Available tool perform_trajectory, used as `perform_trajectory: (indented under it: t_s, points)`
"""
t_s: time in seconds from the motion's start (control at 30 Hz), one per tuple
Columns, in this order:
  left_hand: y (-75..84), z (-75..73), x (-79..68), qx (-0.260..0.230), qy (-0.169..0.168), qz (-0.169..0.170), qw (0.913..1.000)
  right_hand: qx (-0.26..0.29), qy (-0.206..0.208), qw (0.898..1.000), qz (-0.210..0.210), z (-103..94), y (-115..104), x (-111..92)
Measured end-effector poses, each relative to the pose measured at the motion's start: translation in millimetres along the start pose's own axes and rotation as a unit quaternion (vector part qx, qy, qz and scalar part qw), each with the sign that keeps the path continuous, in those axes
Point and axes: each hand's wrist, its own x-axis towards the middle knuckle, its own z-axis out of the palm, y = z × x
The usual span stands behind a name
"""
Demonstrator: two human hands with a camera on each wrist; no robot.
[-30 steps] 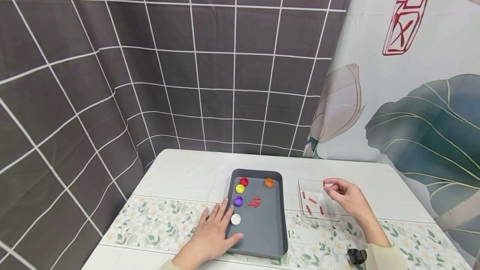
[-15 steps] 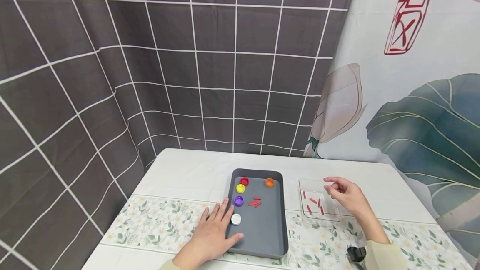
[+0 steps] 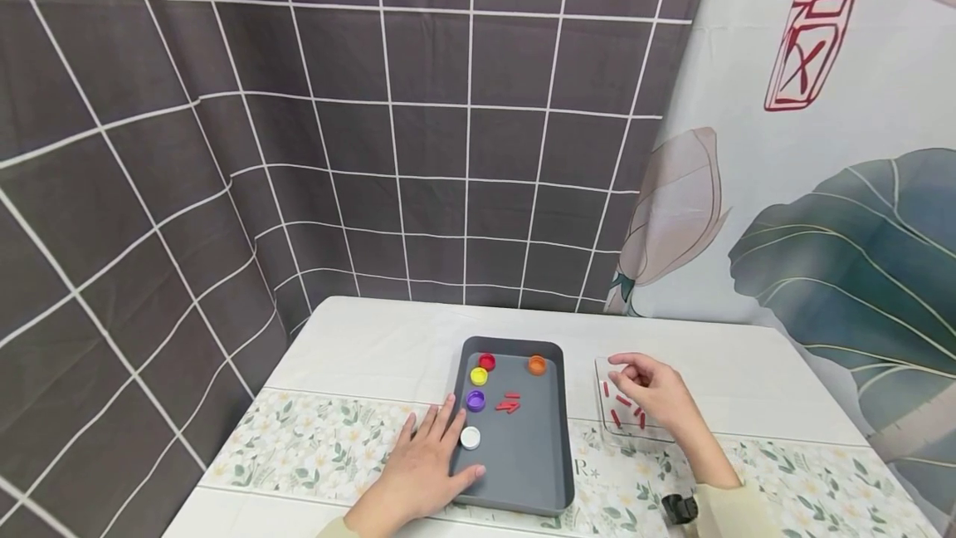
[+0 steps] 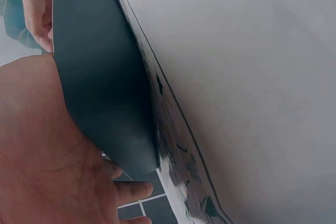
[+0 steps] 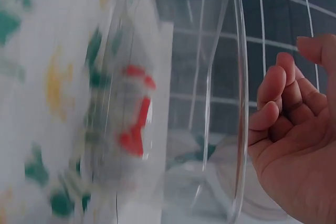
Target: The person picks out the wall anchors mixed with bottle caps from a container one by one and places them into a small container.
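My left hand (image 3: 427, 465) lies spread over the near left edge of a grey tray (image 3: 523, 471), thumb resting inside and fingers straight. In the left wrist view its palm presses near the tray's wall (image 4: 100, 77). My right hand (image 3: 657, 388) hovers above a clear plastic box (image 3: 635, 438); the thumb and index finger stand apart, the other fingers curl loosely, and nothing shows between them. Inside the box lie several short red sticks (image 3: 616, 418). More red sticks (image 3: 507, 407) lie in the middle of the tray.
Along the tray's left side sit a red cap (image 3: 486, 362), a yellow cap (image 3: 479, 376), a purple cap (image 3: 475, 400) and a white cap (image 3: 470, 437). An orange cap (image 3: 536, 364) is at its far right corner. A patterned tablecloth (image 3: 314, 438) covers the table.
My right hand let go of a red stick, which dropped into the clear box among the others. Then the hand moved left over the box. My left hand stayed put.
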Motion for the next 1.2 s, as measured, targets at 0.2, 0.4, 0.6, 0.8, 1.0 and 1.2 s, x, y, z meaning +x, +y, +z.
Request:
perform_trajectory:
  t_s: [0.2,0.4,0.6,0.8,1.0,1.2]
  points:
    - [-0.2,1.3,0.0,0.0,0.005,0.0,1.0,-0.002,-0.001,1.0,-0.022,18.2,-11,1]
    - [-0.4,1.3,0.2,0.005,0.005,0.002,1.0,0.004,-0.013,0.999,-0.042,34.0,-17,0]
    - [0.4,-0.4,0.1,0.007,0.004,0.003,1.0,0.011,-0.014,0.998,-0.058,48.1,-24,-1]
    - [-0.1,0.0,0.4,0.003,0.001,0.001,1.0,0.022,-0.029,0.998,-0.042,59.1,-32,-1]
    - [0.5,0.0,0.2,0.001,0.011,0.004,0.9999,0.027,-0.047,0.997,-0.056,69.0,-34,-1]
    - [0.4,0.6,0.0,-0.002,0.016,0.004,0.9999,0.023,-0.063,0.996,-0.066,78.1,-39,0]
